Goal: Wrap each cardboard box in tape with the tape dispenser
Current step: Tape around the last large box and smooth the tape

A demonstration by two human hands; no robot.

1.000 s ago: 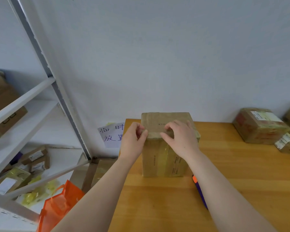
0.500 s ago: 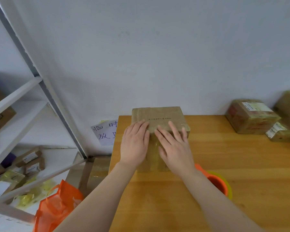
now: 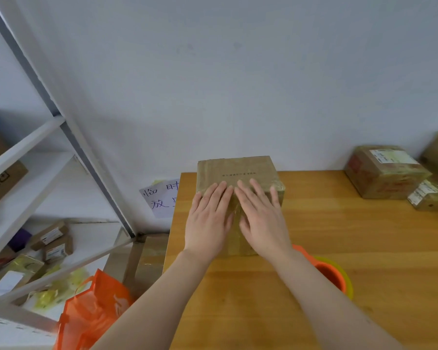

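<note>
Metal rack [image 3: 68, 137]: far left, slanting up along the wall, with small parcels [image 3: 52, 234] lying on a lower shelf.
Orange bag [image 3: 94, 306]: below the rack, just off the left edge of the worktop [image 3: 364, 248].
Paper note [image 3: 159, 198]: stuck on the wall beside the worktop's far left corner, handwritten, partly cut off by the worktop.
Left hand [image 3: 208, 218]: flat on the near face of the box, fingers straight and close together, tips reaching over the top edge; holding nothing, only pressing.
Cardboard box [image 3: 238, 170]: on the worktop against the wall, near the left end, under both hands; shiny tape [image 3: 238, 213] visible between the hands and at the right corner.
Right hand [image 3: 263, 218]: flat just beside the left, fingers straight and slightly spread, pressing on the same face.
Tape dispenser [image 3: 331, 274]: orange and yellow, set down on the worktop, partly hidden by the right forearm, not touched by either hand.
Taped boxes [image 3: 384, 173]: far right, well apart from the hands, glossy and labelled.
Done so far: by the look of it, tape laid on this box and being smoothed down.
Left to do: cannot tell whether every side is covered; any bare faces, then any untaped box.
</note>
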